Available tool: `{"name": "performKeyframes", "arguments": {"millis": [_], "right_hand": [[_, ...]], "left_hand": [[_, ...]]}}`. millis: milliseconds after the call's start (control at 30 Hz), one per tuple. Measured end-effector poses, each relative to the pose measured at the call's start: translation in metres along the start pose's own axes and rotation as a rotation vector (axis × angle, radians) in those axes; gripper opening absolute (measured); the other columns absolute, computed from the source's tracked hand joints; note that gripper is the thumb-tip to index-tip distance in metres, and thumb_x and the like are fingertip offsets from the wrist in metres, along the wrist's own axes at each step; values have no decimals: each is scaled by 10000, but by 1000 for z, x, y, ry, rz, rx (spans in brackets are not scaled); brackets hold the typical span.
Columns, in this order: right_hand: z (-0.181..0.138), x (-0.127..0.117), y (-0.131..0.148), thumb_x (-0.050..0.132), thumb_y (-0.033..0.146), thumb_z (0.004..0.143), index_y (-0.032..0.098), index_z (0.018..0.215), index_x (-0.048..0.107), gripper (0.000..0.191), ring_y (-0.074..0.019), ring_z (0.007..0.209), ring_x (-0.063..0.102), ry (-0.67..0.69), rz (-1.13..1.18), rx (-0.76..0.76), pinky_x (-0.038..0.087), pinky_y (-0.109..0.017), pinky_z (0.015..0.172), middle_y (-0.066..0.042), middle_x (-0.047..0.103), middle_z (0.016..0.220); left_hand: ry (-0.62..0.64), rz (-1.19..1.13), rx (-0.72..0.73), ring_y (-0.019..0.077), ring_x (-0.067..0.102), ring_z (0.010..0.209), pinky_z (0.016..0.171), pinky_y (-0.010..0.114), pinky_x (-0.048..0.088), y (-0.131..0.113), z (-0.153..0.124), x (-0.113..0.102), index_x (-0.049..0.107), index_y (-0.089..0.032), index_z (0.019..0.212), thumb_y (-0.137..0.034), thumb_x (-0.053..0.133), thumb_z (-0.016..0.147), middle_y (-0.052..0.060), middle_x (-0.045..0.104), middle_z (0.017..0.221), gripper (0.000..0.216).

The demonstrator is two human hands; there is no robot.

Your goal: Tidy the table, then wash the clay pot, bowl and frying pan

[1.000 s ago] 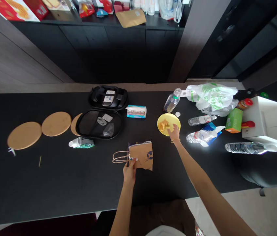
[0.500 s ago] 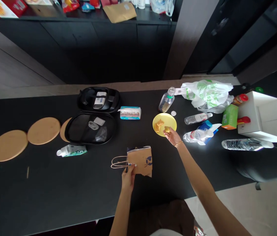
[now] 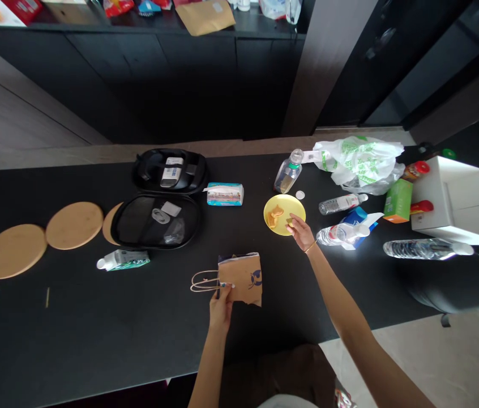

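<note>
Right hand [image 3: 302, 232]: ungloved, slim fingers narrowing toward the tips.
Bracelet [image 3: 309, 247]: thin, gold-toned, a single loop between the right hand and its forearm.
Left hand [image 3: 221, 310]: ungloved, equally slim; finer marks too small to tell.
Forearms [image 3: 341, 306]: both uncovered, slender, smooth in outline.
Lap: dark brown cloth [image 3: 279, 368], matte.
Lower edge: pale grey rounded clothing [image 3: 288, 402]; which garment, I cannot tell.

Plate [image 3: 287, 204]: yellow
Paper bag [image 3: 244, 275]: brown, blue print
Table [image 3: 137, 323]: black
Plastic bag [image 3: 364, 161]: white, green print
Boards [image 3: 75, 225]: tan
</note>
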State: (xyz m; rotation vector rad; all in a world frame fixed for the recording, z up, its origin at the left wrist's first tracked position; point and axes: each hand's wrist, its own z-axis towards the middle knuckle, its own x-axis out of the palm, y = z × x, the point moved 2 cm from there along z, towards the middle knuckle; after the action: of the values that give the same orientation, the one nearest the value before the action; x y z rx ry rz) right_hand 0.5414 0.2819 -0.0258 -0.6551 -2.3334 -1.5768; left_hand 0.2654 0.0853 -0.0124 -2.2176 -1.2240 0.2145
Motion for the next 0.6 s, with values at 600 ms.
{"name": "performKeyframes", "arguments": {"millis": [600], "right_hand": [[-10, -12, -23, 714, 433, 665, 198, 782, 553, 308, -34, 407, 389, -121, -312, -43, 277, -155, 367, 77, 509, 561]], "left_hand": [[21, -36, -5, 151, 710, 729, 687, 258, 595, 0, 3, 4, 673, -84, 909, -32, 668, 769, 94, 742, 869, 149]]}}
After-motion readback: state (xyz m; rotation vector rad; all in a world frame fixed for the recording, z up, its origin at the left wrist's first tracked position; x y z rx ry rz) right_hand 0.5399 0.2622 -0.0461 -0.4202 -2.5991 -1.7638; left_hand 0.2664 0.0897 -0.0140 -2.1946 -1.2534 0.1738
